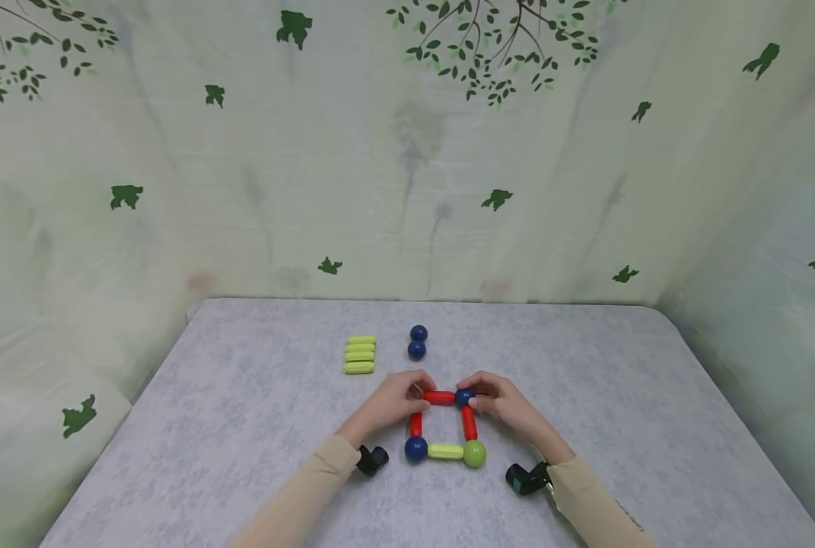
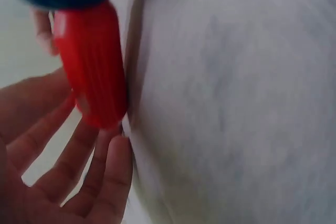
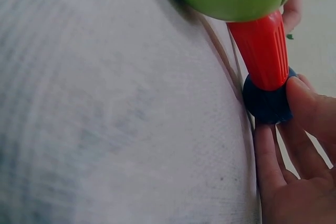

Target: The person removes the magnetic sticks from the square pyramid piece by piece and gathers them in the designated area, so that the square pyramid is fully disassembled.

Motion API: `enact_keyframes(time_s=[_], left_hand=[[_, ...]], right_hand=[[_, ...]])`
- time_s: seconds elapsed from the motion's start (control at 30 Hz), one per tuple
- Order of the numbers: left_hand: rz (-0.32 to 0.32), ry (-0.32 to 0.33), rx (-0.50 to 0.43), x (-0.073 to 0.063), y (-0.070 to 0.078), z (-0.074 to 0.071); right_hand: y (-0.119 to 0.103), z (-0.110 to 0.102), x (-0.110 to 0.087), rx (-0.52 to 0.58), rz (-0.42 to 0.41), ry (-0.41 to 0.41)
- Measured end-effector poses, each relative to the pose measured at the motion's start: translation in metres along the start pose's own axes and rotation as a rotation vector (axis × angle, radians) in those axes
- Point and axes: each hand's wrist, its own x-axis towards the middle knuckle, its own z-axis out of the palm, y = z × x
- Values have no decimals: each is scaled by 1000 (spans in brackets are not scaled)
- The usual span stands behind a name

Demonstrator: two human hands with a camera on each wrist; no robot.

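Note:
Red and yellow-green rods and balls form a four-sided frame on the table. At its far left corner, my left hand (image 1: 396, 396) grips the end of the far red rod (image 1: 440, 397); its fingers hide that corner. My right hand (image 1: 506, 403) pinches the dark blue ball (image 3: 265, 100) at the far right corner between thumb and fingers. From that ball, the right red rod (image 1: 469, 423) runs to a green ball (image 1: 474, 454). The left red rod (image 2: 92, 66) meets another blue ball (image 1: 416, 449). A yellow-green rod (image 1: 445, 451) joins the two near balls.
Behind the hands, several yellow-green rods (image 1: 359, 367) lie stacked in a row. To their right sit two dark blue balls, the nearer ball (image 1: 417, 350) close against the farther ball (image 1: 418, 332). A leaf-patterned cloth (image 1: 380, 190) hangs beyond the table's far edge (image 1: 558, 306).

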Motion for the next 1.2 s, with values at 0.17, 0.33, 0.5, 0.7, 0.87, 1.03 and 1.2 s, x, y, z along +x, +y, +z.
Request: enact_keyframes(time_s=[0.17, 0.33, 0.5, 0.7, 0.87, 1.03, 1.2], left_hand=[[-5, 45, 128, 3, 10, 8], [18, 96, 265, 3, 19, 10], [49, 145, 360, -1, 22, 7], [53, 226, 258, -13, 12, -14], [-26, 358, 203, -30, -11, -37], [-131, 425, 256, -47, -29, -56], [-206, 406, 309, -52, -37, -67]], right_hand=[[-2, 1, -1, 3, 1, -5], [-1, 1, 0, 2, 3, 2], [13, 0, 7, -1, 1, 15], [19, 0, 9, -10, 11, 17], [3, 0, 2, -4, -7, 6], [-1, 0, -1, -18, -17, -2], [-1, -1, -1, -9, -16, -7]])
